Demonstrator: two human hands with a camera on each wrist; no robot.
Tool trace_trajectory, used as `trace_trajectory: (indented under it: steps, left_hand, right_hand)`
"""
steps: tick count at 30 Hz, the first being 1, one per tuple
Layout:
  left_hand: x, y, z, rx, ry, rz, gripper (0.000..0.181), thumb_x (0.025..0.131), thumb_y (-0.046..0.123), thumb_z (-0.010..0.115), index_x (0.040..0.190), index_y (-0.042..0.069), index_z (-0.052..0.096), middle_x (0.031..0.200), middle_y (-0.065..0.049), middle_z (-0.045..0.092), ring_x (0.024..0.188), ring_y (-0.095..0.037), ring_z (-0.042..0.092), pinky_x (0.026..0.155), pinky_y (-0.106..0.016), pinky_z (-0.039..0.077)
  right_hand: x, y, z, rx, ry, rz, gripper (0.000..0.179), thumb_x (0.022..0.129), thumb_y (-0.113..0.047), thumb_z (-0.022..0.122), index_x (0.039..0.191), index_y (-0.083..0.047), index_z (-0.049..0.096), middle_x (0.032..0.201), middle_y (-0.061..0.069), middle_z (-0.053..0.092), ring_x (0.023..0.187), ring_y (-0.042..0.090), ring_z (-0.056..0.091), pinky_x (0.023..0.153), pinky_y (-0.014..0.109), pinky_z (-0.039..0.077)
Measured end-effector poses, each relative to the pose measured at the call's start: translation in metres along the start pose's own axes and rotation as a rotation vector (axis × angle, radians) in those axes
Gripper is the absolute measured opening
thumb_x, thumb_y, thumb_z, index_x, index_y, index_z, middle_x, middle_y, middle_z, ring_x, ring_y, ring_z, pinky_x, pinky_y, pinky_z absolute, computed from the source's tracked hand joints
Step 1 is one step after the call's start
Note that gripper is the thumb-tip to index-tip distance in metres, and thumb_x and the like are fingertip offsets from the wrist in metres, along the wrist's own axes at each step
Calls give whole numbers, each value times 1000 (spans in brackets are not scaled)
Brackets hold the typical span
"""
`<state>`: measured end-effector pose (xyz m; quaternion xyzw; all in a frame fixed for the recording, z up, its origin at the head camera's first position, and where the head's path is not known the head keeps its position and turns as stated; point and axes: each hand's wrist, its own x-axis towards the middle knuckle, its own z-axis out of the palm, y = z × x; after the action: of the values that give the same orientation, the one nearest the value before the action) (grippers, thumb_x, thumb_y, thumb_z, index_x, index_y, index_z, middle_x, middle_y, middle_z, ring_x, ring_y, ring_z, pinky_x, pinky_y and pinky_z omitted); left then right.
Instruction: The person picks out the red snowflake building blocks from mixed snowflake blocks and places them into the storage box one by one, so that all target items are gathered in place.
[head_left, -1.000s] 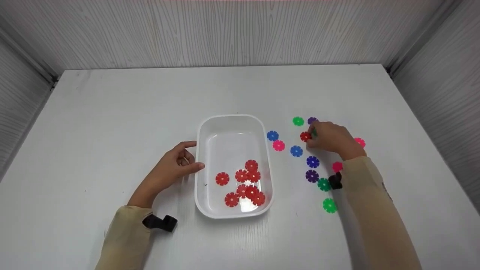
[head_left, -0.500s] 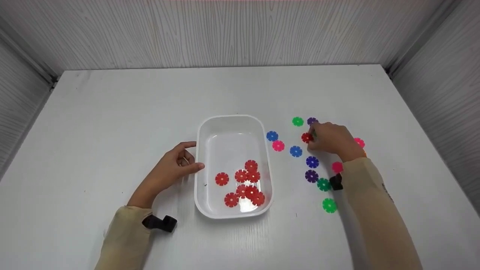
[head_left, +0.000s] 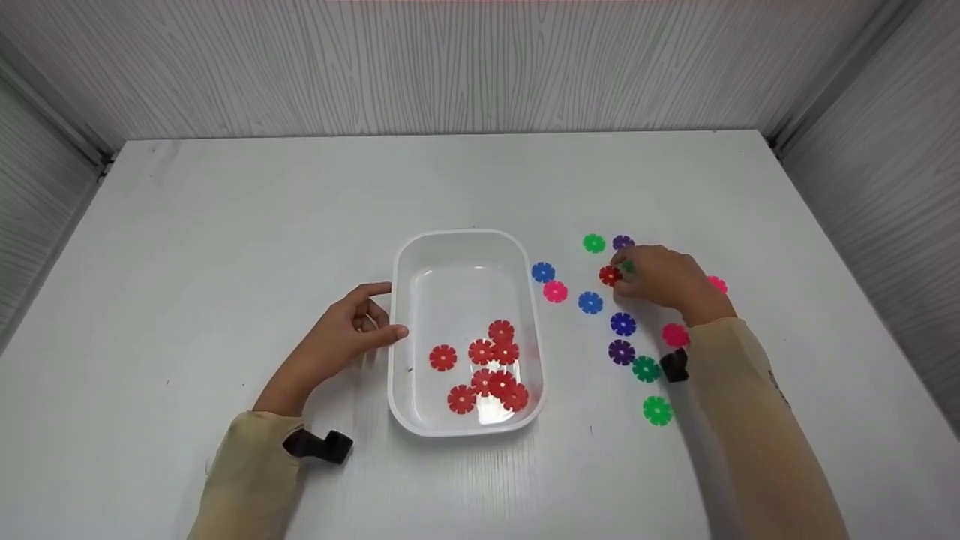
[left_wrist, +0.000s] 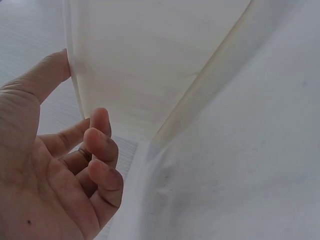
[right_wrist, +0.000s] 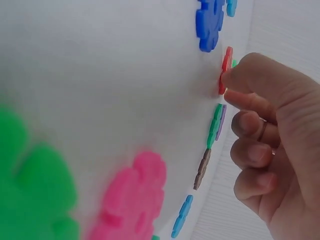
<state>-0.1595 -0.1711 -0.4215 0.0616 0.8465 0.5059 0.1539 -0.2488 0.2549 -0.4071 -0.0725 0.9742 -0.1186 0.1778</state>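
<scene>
My left hand point(head_left: 346, 330) holds the near-left side of a white rectangular tray point(head_left: 465, 433), its thumb over the rim and its index finger against the outside. In the left wrist view the other fingers curl below the tray's wall point(left_wrist: 135, 60). Several red notched plastic discs point(head_left: 443, 358) lie in the tray's front half. Right of the tray, my right hand point(head_left: 664, 276) pinches another red disc point(head_left: 607, 275) by its edge between thumb and index finger, low at the tabletop. A green disc point(head_left: 627, 266) shows partly under that hand.
Blue point(head_left: 590, 302), pink point(head_left: 555, 292), purple point(head_left: 621, 352) and green point(head_left: 658, 410) discs are scattered flat around the right hand and forearm. Wood-grain panels point(head_left: 480, 67) stand behind and at both sides of the white table point(head_left: 225, 210).
The red disc at my right fingertips has shifted slightly back and forth with small finger movements. My left hand and the tray have stayed put.
</scene>
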Motion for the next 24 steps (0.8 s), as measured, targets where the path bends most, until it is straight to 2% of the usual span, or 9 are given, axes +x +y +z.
trace_trajectory:
  steps: [4, 9, 12, 17, 20, 24]
  left_hand:
    - [0, -1, 0, 8, -1, 1, 70, 85, 37, 73, 143, 13, 41, 97, -5, 54, 75, -16, 49, 59, -24, 44]
    - [-2, -2, 0, 6, 4, -7, 70, 85, 35, 73, 143, 13, 41, 97, -5, 54, 74, -15, 49, 59, -23, 44]
    - [-2, -2, 0, 0, 2, -8, 70, 85, 35, 73, 143, 13, 40, 97, -5, 54, 74, -15, 48, 59, -23, 44]
    - [-2, -1, -1, -4, 1, -2, 70, 85, 35, 73, 144, 13, 41, 96, -5, 54, 74, -14, 47, 61, -23, 42]
    - [-1, -1, 0, 2, 0, -1, 71, 85, 35, 73, 144, 13, 40, 97, -5, 54, 75, -15, 47, 61, -23, 42]
    - [1, -1, 0, 10, -1, -9, 71, 85, 37, 73, 144, 13, 40, 97, -6, 54, 76, -16, 48, 61, -23, 43]
  right_hand:
    - [-1, 0, -1, 60, -24, 5, 50, 88, -28, 69, 134, -16, 55, 136, 15, 54, 126, 39, 48, 100, 58, 43]
    - [0, -3, -3, 46, -40, -13, 47, 90, -28, 67, 135, -19, 56, 139, 16, 51, 130, 41, 45, 102, 60, 40]
    - [-1, -6, -4, 36, -41, -19, 44, 90, -26, 68, 132, -17, 58, 134, 15, 55, 125, 39, 49, 101, 58, 42]
    - [-4, -14, -5, -54, -38, -38, 42, 89, -23, 69, 127, -10, 59, 113, 13, 63, 105, 31, 58, 91, 49, 51]
    - [-4, -20, -6, -110, -42, -32, 45, 86, -23, 71, 126, -8, 58, 108, 12, 63, 99, 29, 59, 85, 46, 53]
    - [-2, -20, -7, -131, -45, -27, 48, 83, -24, 72, 126, -8, 56, 107, 12, 63, 97, 28, 59, 81, 43, 54]
